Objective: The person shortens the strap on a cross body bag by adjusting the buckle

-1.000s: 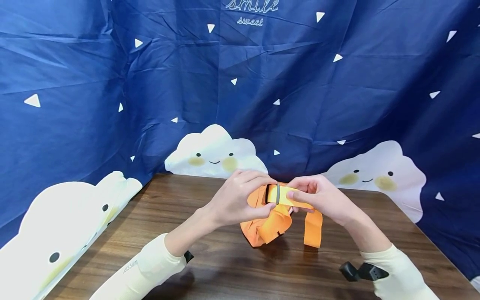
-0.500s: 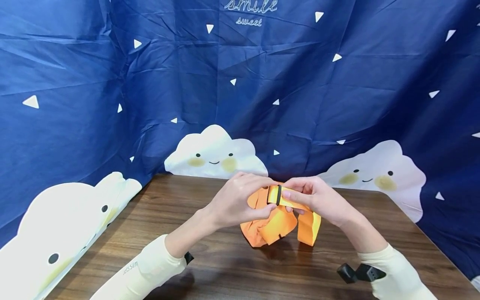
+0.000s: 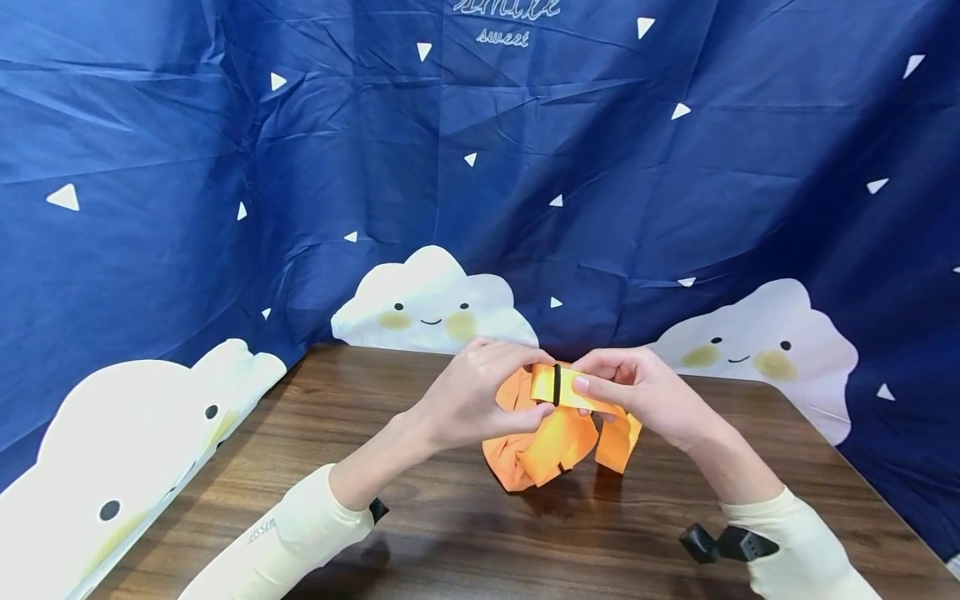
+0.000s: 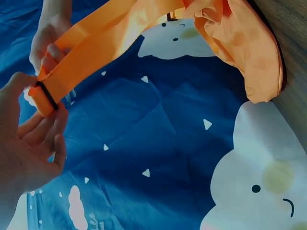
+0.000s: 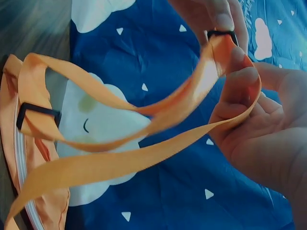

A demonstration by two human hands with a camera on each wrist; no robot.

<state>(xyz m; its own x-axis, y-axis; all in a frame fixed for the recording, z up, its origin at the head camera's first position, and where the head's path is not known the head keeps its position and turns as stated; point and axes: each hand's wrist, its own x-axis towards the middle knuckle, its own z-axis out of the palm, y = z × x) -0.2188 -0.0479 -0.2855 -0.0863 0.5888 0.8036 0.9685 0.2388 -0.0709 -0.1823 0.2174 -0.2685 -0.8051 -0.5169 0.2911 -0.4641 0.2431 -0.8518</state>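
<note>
In the head view, an orange bag (image 3: 504, 462) rests on the table behind and below my hands. Its orange strap (image 3: 576, 390) runs through a black slider buckle (image 3: 557, 385), and a short fold of strap juts out left of the buckle's bar. My left hand (image 3: 471, 398) pinches that buckle between thumb and fingers at its edges. Just right of it, my right hand (image 3: 647, 396) pinches the strap, thumb on top. From the right hand a length of strap hangs down. The right wrist view shows another black buckle (image 5: 41, 115) and a white zipper (image 5: 20, 153).
A dark wood-grain table (image 3: 450, 533) lies under both arms. Behind it hangs a blue cloth (image 3: 360, 150) printed with white clouds and triangles. Black wrist-worn devices (image 3: 726, 543) sit at both cuffs.
The hanging strap has shifted left and its lower end has risen. A fold of strap now shows left of the buckle's bar. The left hand has hardly moved; the right has shifted slightly.
</note>
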